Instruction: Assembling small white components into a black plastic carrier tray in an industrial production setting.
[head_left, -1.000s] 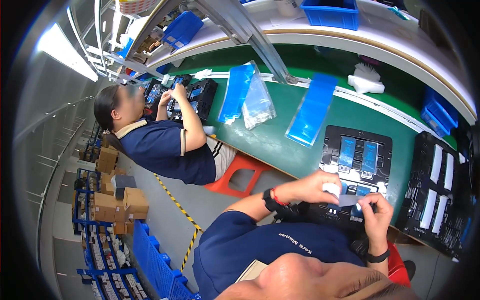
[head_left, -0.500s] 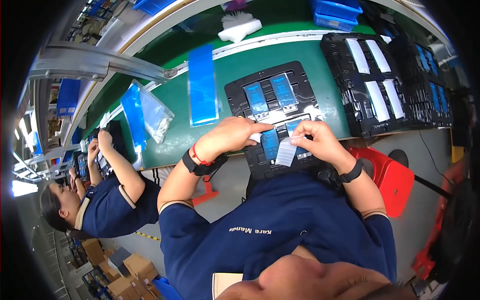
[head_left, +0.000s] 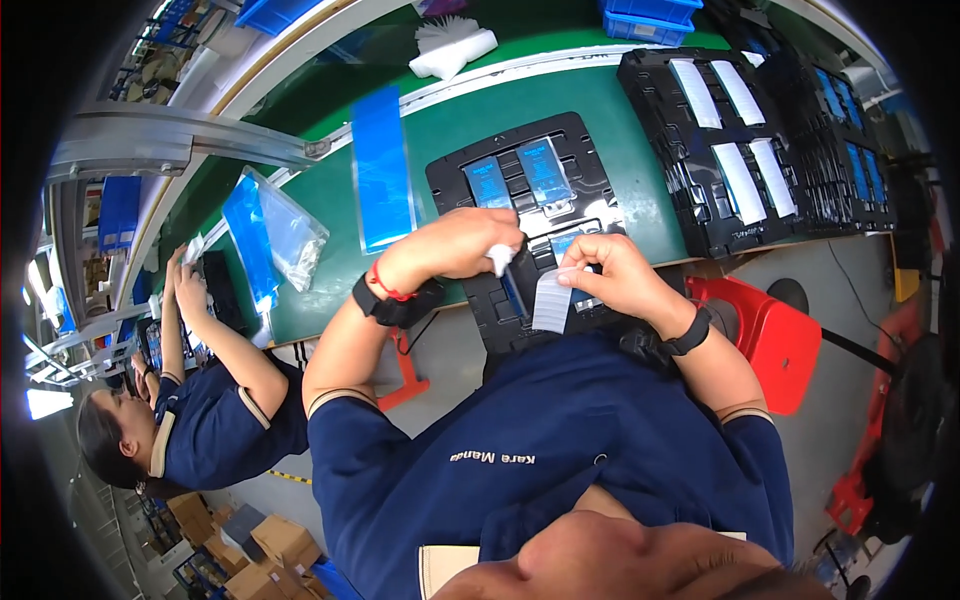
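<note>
My left hand (head_left: 462,246) is closed on a small white piece at its fingertips, just over the near part of a black tray (head_left: 455,180). My right hand (head_left: 608,274) pinches a white paper strip (head_left: 551,298) that hangs down over the tray's near edge. A thin dark blue flat part (head_left: 513,292) sits between the two hands. The tray holds two blue flat cells (head_left: 520,178) in its far slots. It lies on a green bench (head_left: 620,120).
A blue sheet (head_left: 382,168) lies left of the tray, and clear bags with blue sheets (head_left: 272,235) further left. Black trays with white and blue strips (head_left: 745,150) stand at right. A co-worker (head_left: 205,400) sits at my left. A red stool (head_left: 770,335) is at my right.
The view has swung from the co-worker's side round to my own place at the bench. My hands stay close together over the black tray, with the white strip now hanging from my right hand.
</note>
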